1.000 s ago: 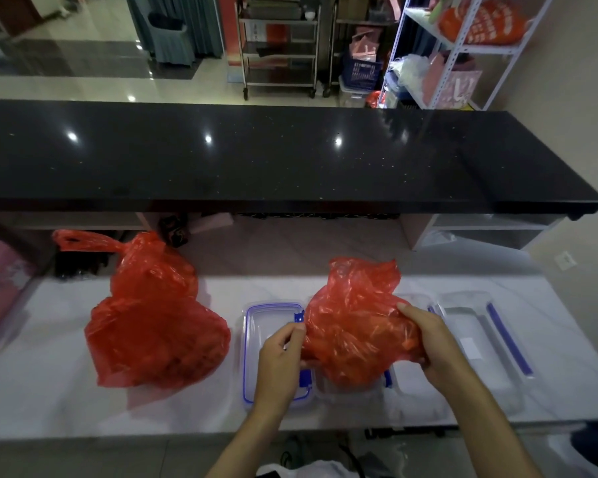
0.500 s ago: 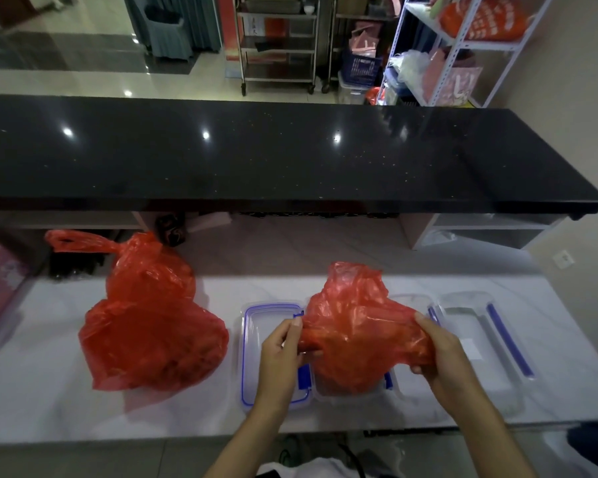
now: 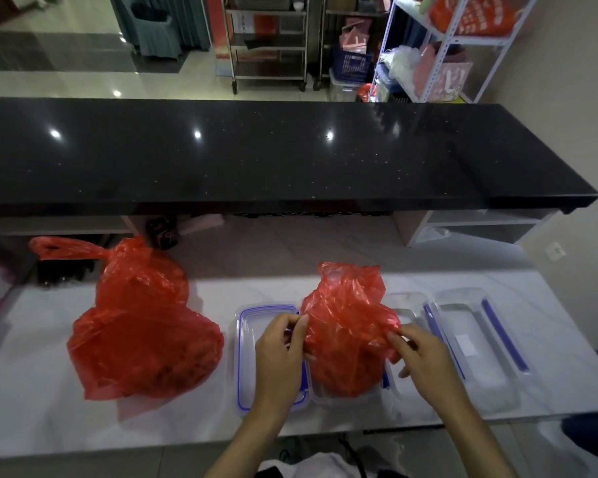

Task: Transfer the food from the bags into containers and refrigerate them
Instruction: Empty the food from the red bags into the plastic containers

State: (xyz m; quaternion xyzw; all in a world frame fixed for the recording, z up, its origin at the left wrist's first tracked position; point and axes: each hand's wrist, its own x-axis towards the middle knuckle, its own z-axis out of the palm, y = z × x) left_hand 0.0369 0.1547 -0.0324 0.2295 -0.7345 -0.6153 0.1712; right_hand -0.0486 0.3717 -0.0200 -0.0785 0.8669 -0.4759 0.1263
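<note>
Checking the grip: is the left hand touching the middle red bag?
Touching. The head view shows the left hand pinching the bag's left edge.

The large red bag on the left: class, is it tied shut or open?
Tied shut. The large red bag narrows to a twisted neck near its handle loop, no opening shows, and neither hand touches it.

Crumpled red bag [image 3: 346, 326] upright in clear container [image 3: 328, 398]; fuller tied red bag [image 3: 142, 329] well left of it.

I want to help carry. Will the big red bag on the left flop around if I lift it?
Probably yes. The big red bag is thin crinkled plastic, slumped on the counter, so it would likely sag. It bulges full, so perhaps heavy.
</note>
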